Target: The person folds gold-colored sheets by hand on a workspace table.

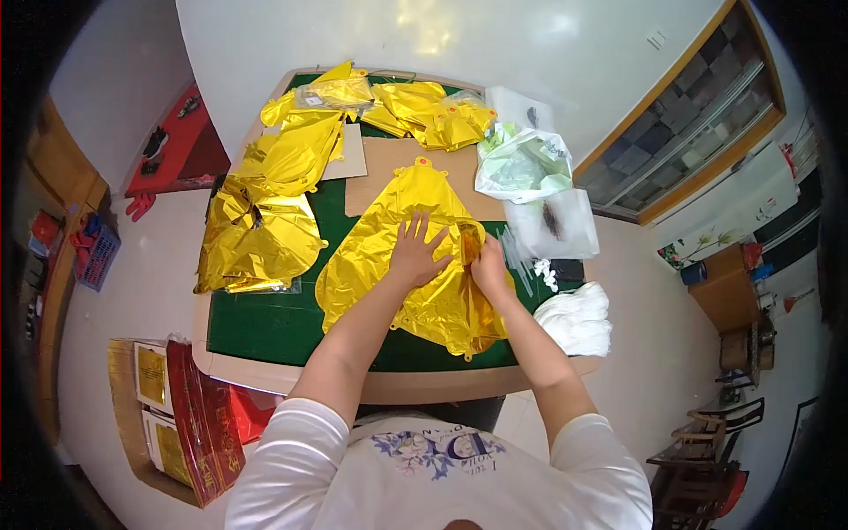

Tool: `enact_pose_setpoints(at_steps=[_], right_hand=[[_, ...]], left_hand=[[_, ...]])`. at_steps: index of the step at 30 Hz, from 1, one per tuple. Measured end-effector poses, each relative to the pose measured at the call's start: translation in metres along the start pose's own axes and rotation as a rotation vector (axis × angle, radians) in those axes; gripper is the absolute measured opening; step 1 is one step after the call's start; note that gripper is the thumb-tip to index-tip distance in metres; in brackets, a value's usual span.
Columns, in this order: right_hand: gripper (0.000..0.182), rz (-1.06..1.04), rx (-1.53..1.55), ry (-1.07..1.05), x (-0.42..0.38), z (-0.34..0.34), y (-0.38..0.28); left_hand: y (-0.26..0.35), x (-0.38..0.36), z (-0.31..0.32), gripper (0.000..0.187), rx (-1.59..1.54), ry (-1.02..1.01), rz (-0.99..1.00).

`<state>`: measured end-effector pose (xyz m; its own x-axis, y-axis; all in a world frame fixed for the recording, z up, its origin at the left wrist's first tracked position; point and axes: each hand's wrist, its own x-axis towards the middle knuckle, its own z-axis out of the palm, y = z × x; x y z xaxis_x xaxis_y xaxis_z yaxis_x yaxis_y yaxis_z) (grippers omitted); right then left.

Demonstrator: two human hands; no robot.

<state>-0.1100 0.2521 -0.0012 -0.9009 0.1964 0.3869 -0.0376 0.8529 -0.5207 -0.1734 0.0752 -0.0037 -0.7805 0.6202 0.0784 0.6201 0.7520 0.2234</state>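
Note:
A large gold foil balloon (380, 238), uninflated and wrinkled, lies across the green table top in front of me. My left hand (419, 253) presses on its middle with the fingers spread. At the balloon's right side, my right hand (488, 270) has its fingers closed on the foil edge, which is folded back there in a raised, creased flap. Small tabs stick out from the balloon's rim. Some of the fingertips of my right hand are hidden by the foil.
More gold foil balloons (265, 221) are heaped along the table's left and back. To the right are a plastic bag (525, 164), clear bags (552, 225), clear sticks (517, 261), small white pieces (546, 275) and a white string bundle (574, 320). A cardboard box (132, 415) stands on the floor.

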Motion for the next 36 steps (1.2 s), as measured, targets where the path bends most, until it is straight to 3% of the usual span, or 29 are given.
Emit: enact_pose_setpoints(at_steps=[5,7,10,13,17,22,28,31,36], right_hand=[[0.036,-0.140,-0.038,0.008,-0.011,0.011,0.008],[0.044,-0.071,-0.098,-0.143,-0.012,0.016,0.016],[0.042,-0.198,-0.092,-0.056,-0.015,0.015,0.006],[0.038,-0.200,-0.118,-0.070,-0.016,0.006,-0.011],[0.040,-0.206,-0.165,-0.102,-0.018,0.008,-0.009],[0.038,-0.109,-0.097,-0.074,-0.011,0.014,-0.003],[0.038,-0.119,-0.128,-0.102,-0.009,0.016,-0.009],[0.039,0.016,-0.085,-0.090,-0.005,0.019,-0.001],[0.038,0.014,-0.161,-0.137,-0.005,0.020,0.007]], left_hand=[[-0.002,0.002,0.008,0.060,0.002,0.012,0.001],[-0.003,0.002,0.011,0.059,-0.028,0.020,0.006],[-0.003,0.002,0.012,0.059,-0.041,0.040,0.010],[0.001,0.001,-0.008,0.063,0.059,-0.103,-0.014],[0.000,0.002,-0.001,0.065,0.030,-0.083,-0.018],[-0.004,0.003,0.015,0.058,-0.066,0.062,0.008],[0.001,0.001,-0.004,0.057,0.059,-0.067,-0.022],[-0.001,0.002,0.006,0.057,-0.009,0.012,-0.008],[-0.001,0.002,0.007,0.057,-0.005,0.007,-0.007]])
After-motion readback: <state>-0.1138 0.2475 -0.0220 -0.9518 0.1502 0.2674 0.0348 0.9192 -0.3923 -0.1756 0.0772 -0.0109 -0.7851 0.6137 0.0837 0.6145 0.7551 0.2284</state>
